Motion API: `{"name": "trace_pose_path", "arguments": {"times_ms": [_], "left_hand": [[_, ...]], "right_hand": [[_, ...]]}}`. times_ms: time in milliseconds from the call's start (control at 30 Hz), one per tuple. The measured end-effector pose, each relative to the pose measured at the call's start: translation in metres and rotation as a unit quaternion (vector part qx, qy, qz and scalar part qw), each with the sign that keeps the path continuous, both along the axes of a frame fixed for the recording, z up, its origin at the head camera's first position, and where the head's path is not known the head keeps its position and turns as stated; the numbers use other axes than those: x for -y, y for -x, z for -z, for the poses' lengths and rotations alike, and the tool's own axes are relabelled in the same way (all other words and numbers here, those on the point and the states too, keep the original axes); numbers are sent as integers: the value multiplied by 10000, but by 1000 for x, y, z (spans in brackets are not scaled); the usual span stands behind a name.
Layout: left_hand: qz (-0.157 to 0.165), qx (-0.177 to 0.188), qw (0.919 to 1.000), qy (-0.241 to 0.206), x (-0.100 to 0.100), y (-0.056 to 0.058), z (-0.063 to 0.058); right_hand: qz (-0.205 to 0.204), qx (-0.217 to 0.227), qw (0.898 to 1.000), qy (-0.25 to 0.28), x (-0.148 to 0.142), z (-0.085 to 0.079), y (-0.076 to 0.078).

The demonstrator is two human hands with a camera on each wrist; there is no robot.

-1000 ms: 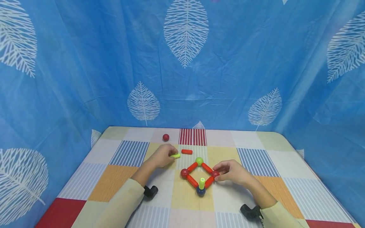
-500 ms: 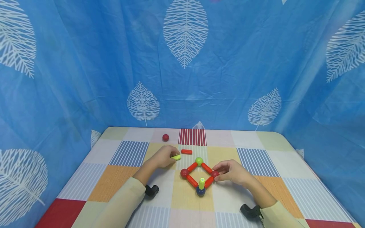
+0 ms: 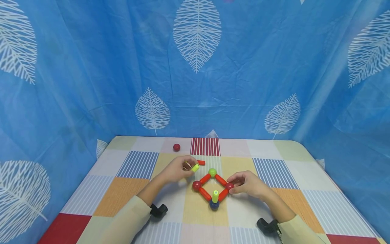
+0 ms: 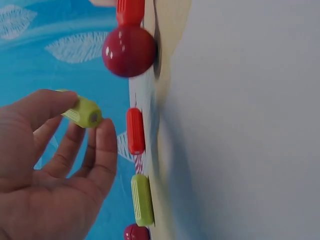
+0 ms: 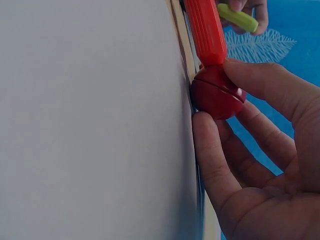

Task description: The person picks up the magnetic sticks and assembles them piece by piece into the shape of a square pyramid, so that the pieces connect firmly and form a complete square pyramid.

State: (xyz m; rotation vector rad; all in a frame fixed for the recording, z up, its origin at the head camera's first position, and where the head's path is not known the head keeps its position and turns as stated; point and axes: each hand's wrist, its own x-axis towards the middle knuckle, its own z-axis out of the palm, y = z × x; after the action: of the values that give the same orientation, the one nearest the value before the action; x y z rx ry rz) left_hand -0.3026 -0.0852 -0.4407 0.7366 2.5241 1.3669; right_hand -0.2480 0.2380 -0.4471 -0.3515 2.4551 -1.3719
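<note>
My left hand (image 3: 179, 168) pinches a yellow-green magnetic rod (image 4: 82, 112) between thumb and fingers, raised off the table. On the table lies a diamond of red magnetic rods (image 3: 205, 194) joined at ball corners. Its far corner is a green ball (image 3: 212, 172), the left one a red ball (image 3: 196, 185). The near corner is a dark blue ball (image 3: 214, 205) with an upright yellow-green rod (image 3: 215, 196) on it. At the right corner, my right hand (image 3: 248, 183) holds another red ball (image 5: 218, 95) between thumb and fingertips.
Beyond the left hand lie a loose red rod (image 4: 135, 131) and a loose yellow-green rod (image 4: 142, 200), both partly covered by the hand in the head view. A loose red ball (image 3: 176, 147) sits farther back. A blue leaf-print curtain (image 3: 219, 101) surrounds the patchwork-covered table (image 3: 271, 149).
The left hand has lifted the yellow-green rod and moved slightly right, toward the diamond, tilting the rod upward. The right hand and the diamond stay where they were.
</note>
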Motion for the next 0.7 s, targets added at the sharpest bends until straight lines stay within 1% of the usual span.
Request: {"name": "trace_pose_path", "arguments": {"times_ms": [133,233,433,567,700], "left_hand": [[75,143,9997,-193,-1,-10,-3],[101,199,9993,-295,-2,-15,-4],[82,210,9984,-509,-1,-20,-2],[196,225,9978,-598,-1,-22,-2],[334,214,9977,-545,-3,-23,-1]], "right_hand": [[16,6,10000,-7,1,0,0],[34,28,10000,-8,1,0,0],[38,50,10000,10,0,2,1],[11,38,10000,56,0,3,2],[-19,34,10000,77,0,3,2]]}}
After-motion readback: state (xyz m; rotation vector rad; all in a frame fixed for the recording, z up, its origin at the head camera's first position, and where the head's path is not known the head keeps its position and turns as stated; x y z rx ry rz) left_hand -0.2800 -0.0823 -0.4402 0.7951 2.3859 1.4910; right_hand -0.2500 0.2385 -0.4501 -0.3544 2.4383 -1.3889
